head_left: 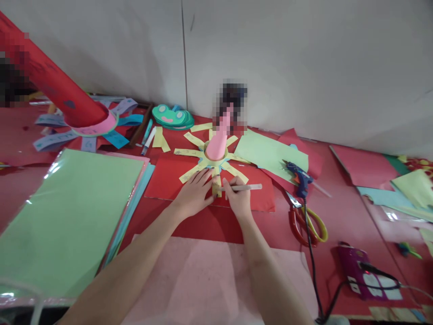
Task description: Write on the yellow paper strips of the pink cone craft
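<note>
- Pen [252, 187] gripped in right hand [238, 196], fingers curled closed around the barrel, writing end at the near yellow strip [217, 190]; cannot tell whether touching the paper.
- Left hand [192, 194] laid palm down, fingers loosely spread, nothing grasped, fingertips on the yellow strips nearest the body, thumb beside the pen's end.
- Pink cone [216, 146] standing at the middle of the table, just beyond both hands, yellow strips fanned out around the base like rays; upper end lost behind blurred blocks.
- Red sheet [162, 180] lying flat under the strips and the hands.
- Pale pink sheet [209, 275] spread nearer the body, below the forearms.
- Light green sheet [267, 149] to the right of the cone, with glue gun [299, 178] partly over one edge.
- Scissors [309, 223] just below, red and yellow handles toward the body, dark cable [311, 262] running down across.
- Purple box [361, 271] farther right, near the front edge.
- Frog cut-outs [174, 118] piled by the wall, markers [149, 141] just beside.
- Red tube [64, 85] leaning at far left, blue and lilac strips around the pink base.
- Green paper stack [81, 198] below, in a shiny clear sleeve.
</note>
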{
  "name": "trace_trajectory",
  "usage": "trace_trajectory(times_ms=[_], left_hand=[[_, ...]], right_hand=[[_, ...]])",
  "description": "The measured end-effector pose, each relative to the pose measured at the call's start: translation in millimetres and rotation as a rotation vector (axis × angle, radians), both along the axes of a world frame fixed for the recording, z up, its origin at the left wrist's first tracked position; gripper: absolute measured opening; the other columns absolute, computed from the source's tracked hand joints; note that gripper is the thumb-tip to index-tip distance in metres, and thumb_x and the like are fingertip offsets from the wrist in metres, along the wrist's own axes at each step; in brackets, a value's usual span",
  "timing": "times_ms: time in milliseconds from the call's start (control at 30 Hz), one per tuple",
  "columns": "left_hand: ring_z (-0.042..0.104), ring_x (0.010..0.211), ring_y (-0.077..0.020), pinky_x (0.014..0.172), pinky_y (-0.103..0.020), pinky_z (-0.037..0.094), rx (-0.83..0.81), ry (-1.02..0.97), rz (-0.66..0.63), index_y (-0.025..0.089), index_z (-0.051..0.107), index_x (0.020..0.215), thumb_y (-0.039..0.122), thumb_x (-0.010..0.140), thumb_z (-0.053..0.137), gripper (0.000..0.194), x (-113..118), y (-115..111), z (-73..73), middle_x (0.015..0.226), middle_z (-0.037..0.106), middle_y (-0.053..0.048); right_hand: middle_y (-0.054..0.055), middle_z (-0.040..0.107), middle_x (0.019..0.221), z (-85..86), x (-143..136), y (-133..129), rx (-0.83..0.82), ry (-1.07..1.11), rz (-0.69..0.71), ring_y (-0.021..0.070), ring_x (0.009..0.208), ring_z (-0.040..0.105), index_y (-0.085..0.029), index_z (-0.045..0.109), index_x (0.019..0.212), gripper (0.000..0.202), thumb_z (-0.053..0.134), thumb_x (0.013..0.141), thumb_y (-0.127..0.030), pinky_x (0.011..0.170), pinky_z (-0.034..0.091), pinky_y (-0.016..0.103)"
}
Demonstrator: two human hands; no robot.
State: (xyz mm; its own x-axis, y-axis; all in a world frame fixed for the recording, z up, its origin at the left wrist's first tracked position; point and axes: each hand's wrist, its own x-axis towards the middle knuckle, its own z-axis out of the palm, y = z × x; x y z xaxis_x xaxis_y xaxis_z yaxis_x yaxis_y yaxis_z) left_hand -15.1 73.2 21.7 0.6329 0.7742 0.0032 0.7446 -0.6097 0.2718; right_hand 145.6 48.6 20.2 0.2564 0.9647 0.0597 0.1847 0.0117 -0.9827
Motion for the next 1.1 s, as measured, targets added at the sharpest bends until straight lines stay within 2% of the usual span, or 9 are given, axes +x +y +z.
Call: trace_trajectory(times_ms=[167,400,567,867,1100], left_hand=[[0.017,0.144,-0.0261,0.117,-0.043,0.017,-0.005,-0.008,-0.001,0.016,0.036,0.142,0.035,0.093,0.044,0.053,0.4,-0.1,0.3,0.155,0.026,-0.011],[0.018,0.144,-0.0262,0.117,-0.043,0.017,0.009,-0.029,-0.005,0.017,0.036,0.142,0.035,0.093,0.042,0.052,-0.2,0.1,-1.7,0.154,0.028,-0.01],[0.019,0.144,-0.0262,0.117,-0.044,0.017,0.026,-0.014,-0.007,0.016,0.036,0.141,0.036,0.095,0.04,0.051,0.6,-0.6,-1.1,0.154,0.027,-0.011],[0.017,0.144,-0.0275,0.117,-0.045,0.018,-0.004,0.002,-0.003,0.018,0.034,0.143,0.036,0.095,0.043,0.053,0.9,-0.4,1.3,0.155,0.025,-0.011],[0.019,0.144,-0.0255,0.117,-0.043,0.019,0.011,-0.03,-0.001,0.02,0.035,0.142,0.037,0.095,0.042,0.05,0.1,-0.1,-1.2,0.154,0.028,-0.009]], right_hand=[[-0.008,0.04,0.043,-1.2,-1.3,0.3,-0.003,-0.029,0.004,0.0129,0.047,0.054,-0.024,0.036,0.058,0.04,0.061,0.08,-0.046,0.045,0.039,0.023],[-0.008,0.04,0.044,-1.0,-1.5,0.4,-0.007,-0.063,0.023,0.0091,0.043,0.041,-0.023,0.036,0.056,0.042,0.061,0.079,-0.047,0.044,0.035,0.022],[-0.008,0.039,0.046,-0.2,-2.0,0.3,0.002,-0.102,0.029,0.0085,0.042,0.037,-0.024,0.035,0.056,0.039,0.058,0.08,-0.043,0.044,0.032,0.023],[-0.008,0.036,0.045,-4.6,-1.5,0.0,0.038,-0.082,-0.061,0.0093,0.043,0.039,-0.024,0.032,0.058,0.037,0.056,0.082,-0.04,0.043,0.033,0.022],[-0.008,0.034,0.044,-0.7,-0.7,-0.3,0.034,-0.103,-0.091,0.0088,0.042,0.036,-0.025,0.03,0.057,0.036,0.055,0.081,-0.037,0.042,0.033,0.022]])
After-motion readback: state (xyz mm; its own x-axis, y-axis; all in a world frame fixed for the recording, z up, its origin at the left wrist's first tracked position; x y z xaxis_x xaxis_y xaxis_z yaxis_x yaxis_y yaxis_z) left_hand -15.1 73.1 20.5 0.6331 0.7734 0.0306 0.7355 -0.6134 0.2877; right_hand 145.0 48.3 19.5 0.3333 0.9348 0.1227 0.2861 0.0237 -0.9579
